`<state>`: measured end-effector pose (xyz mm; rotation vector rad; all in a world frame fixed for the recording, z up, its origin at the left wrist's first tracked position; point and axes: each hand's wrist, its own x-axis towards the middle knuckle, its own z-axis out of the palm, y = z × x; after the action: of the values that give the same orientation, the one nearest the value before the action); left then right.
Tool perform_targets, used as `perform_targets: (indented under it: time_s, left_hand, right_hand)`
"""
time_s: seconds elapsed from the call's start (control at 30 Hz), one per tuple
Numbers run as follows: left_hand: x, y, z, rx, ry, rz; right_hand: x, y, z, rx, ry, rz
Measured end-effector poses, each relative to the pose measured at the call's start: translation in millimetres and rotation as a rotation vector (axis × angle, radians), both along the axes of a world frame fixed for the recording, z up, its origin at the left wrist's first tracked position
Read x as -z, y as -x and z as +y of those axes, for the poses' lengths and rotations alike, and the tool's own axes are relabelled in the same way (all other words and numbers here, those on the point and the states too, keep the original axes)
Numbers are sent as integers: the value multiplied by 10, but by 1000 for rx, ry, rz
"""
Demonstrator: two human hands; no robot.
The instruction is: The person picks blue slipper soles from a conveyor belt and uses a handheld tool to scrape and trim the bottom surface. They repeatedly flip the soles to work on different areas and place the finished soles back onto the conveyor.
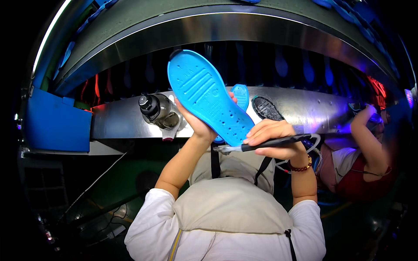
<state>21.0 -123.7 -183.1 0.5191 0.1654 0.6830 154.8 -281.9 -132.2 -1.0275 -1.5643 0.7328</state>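
Observation:
A bright blue shoe sole [207,93], patterned with ridges and small holes, tilts up in front of me over the bench edge. My left hand [198,124] is closed round its left edge, with fingertips showing past the right side. In my right hand [275,132] is a slim black-handled tool [276,142] with a clear or silvery tip pointing left. The tool crosses just below the sole's lower end, where my right fingers meet the sole. Whether its tip touches the sole, I cannot tell.
On the metal bench [117,119] stand a dark translucent bottle [159,109], a smaller blue sole [241,95] and a dark sole [266,108]. A metal-edged belt [217,31] curves above, with soles hanging beneath. At right, a co-worker's arm [370,139] reaches toward the bench.

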Motion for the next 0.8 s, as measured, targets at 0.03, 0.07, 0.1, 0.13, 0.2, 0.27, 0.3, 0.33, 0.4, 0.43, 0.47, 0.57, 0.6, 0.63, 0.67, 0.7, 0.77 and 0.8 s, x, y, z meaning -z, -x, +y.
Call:
perform_targets:
  time_s: [0.03,0.07,0.1,0.13,0.2,0.27,0.3,0.33,0.4,0.43,0.47,0.57,0.6,0.63,0.67,0.7,0.77,0.8]
  left_hand:
    - [-30,-3,29,-38,3,33]
    - [-86,-23,21,-72,11,62]
    - [-146,-42,-1,-103,77,122]
    - [-131,-43,11,-69,56,72]
    - [-105,-1,109,-16,3,-33]
    - [-101,23,135,20,11,-74]
    - [-133,14,147,-5,1,-31]
    - [-161,9,154,-31,-9,14]
    - [-176,-26,154,-37,-12,27]
    - [-168,-23,164,-29,-29,21]
    - [-160,-8,186,-25,-50,17]
    - [-176,31,264,116,-70,-107]
    - [-209,38,262,164,-74,-148]
    - [-252,40,219,156,-72,-132]
    - [-323,19,196,138,-57,-85]
    - [-385,-1,159,121,-42,-38]
    - [-361,26,-36,153,-35,19]
    - [-259,56,-163,186,-141,-45]
  right_hand:
    - [24,-31,15,108,-30,6]
    - [59,-66,23,220,-56,6]
    - [137,-67,31,390,-63,-79]
    - [187,-76,18,325,-8,-87]
    - [145,75,-16,182,6,-81]
    - [151,-3,-113,56,7,14]
    - [209,-43,-125,83,8,116]
    - [251,-69,-119,110,9,218]
    - [313,-46,-52,352,2,68]
    - [294,8,-66,285,15,14]
    - [254,79,-78,214,25,-36]
    - [306,-10,-95,82,40,281]
    - [336,-38,-95,44,52,434]
    - [364,-8,-98,196,165,460]
    - [415,-1,-65,208,197,542]
    - [476,23,-58,195,174,637]
    - [435,214,-24,185,124,917]
    - [383,323,33,221,119,1048]
